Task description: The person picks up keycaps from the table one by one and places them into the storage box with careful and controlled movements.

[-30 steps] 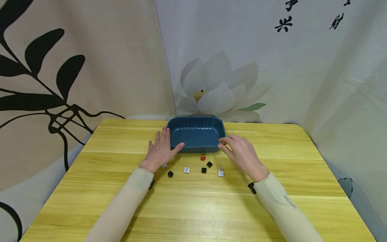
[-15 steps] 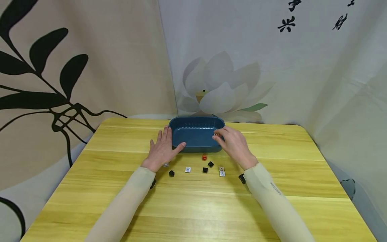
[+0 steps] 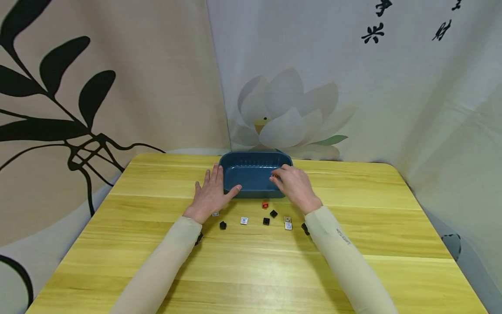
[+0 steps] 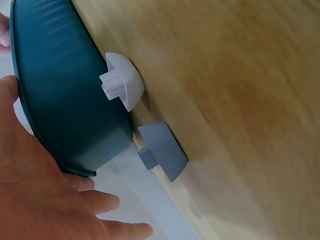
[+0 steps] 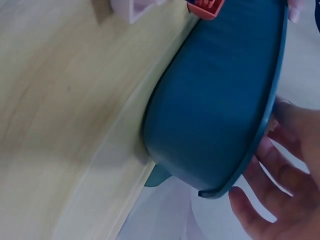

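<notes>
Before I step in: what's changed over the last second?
The right hand moved left from the tray's right end to over its inside, with a small piece, mostly hidden, in its fingertips; no release shows. Unchanged: left hand against the tray's left end, loose keycaps on the table.

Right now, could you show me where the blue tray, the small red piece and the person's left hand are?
Blue tray (image 3: 252, 176): head view, bare inner floor.
Small red piece (image 3: 265, 205): head view, its visible middle.
Left hand (image 3: 209, 194): head view, back of the hand.
</notes>
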The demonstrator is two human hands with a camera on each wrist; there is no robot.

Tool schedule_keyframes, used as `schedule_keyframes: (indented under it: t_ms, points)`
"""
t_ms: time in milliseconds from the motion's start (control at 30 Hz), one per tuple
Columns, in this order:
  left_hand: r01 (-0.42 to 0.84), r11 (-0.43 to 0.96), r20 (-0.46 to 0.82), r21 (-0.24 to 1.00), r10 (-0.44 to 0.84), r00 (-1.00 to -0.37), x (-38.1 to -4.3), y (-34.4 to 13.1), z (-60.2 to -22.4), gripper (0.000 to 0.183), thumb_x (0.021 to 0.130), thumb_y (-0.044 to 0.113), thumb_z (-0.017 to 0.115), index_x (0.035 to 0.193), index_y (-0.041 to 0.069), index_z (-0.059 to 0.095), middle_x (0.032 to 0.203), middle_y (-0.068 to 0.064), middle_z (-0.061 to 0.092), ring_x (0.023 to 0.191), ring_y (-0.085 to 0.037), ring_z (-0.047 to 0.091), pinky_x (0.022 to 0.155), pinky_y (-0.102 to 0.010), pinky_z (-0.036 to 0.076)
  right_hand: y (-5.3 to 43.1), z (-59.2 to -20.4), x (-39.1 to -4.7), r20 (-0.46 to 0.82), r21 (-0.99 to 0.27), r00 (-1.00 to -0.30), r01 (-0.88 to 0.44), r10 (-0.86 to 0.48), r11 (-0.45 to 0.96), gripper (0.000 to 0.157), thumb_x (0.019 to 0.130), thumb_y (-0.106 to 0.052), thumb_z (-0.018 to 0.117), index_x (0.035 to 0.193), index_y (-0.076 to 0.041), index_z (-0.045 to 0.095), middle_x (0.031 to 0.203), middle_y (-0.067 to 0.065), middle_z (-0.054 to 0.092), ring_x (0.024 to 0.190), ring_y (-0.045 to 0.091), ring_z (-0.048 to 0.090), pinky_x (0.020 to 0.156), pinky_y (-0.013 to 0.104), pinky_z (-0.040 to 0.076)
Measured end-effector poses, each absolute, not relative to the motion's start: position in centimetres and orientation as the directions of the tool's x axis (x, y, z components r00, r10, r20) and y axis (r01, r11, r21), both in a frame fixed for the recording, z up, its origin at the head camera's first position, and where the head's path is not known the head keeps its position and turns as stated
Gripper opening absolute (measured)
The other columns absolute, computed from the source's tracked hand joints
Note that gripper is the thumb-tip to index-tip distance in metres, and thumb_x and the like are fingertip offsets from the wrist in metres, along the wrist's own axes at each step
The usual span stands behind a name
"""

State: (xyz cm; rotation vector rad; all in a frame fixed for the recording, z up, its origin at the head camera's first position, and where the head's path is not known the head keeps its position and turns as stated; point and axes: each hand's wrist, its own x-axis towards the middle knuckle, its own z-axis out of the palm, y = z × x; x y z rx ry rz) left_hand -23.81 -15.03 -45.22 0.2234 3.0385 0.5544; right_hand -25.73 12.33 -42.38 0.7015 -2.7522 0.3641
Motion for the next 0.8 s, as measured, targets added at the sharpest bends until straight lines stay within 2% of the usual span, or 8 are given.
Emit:
schedule_keyframes:
  t_ms: [400, 667, 800]
  points:
    - [0.129, 0.925, -0.018, 0.356, 0.145, -0.989, -23.9, -14.9, -45.3, 0.110, 0.097, 0.080, 0.037, 0.165, 0.001, 0.003, 0.173, -0.016, -0.002, 0.157, -0.043, 0.004, 0.116, -0.076, 0.010, 11.8, -42.8, -26.4, 0.254, -0.148, -0.872, -0.463, -0.419, 0.874, 0.020, 0.100, -0.028, 0.072, 0.109, -0.013, 0.082, 0.094, 0.004, 0.073, 0.078, 0.021, 0.065, 0.065, 0.036, 0.054]
    - [0.132, 0.926, -0.026, 0.353, 0.151, -0.988, -24.0, -15.0, -45.3, 0.111, 0.096, 0.082, 0.035, 0.165, 0.002, 0.002, 0.174, -0.015, -0.004, 0.157, -0.044, 0.004, 0.116, -0.076, 0.010, 11.9, -43.0, -26.8, 0.195, -0.134, -0.891, -0.439, -0.411, 0.888, 0.022, 0.100, -0.025, 0.072, 0.116, -0.012, 0.081, 0.107, 0.007, 0.075, 0.093, 0.027, 0.069, 0.078, 0.041, 0.056]
    - [0.129, 0.929, -0.035, 0.347, 0.150, -0.988, -24.1, -15.1, -45.5, 0.112, 0.095, 0.083, 0.033, 0.165, 0.002, 0.001, 0.173, -0.015, -0.005, 0.157, -0.044, 0.003, 0.116, -0.076, 0.010, 11.9, -43.0, -26.8, 0.188, -0.122, -0.887, -0.447, -0.421, 0.886, 0.027, 0.100, -0.027, 0.072, 0.121, -0.010, 0.078, 0.111, 0.009, 0.074, 0.097, 0.029, 0.069, 0.080, 0.043, 0.057]
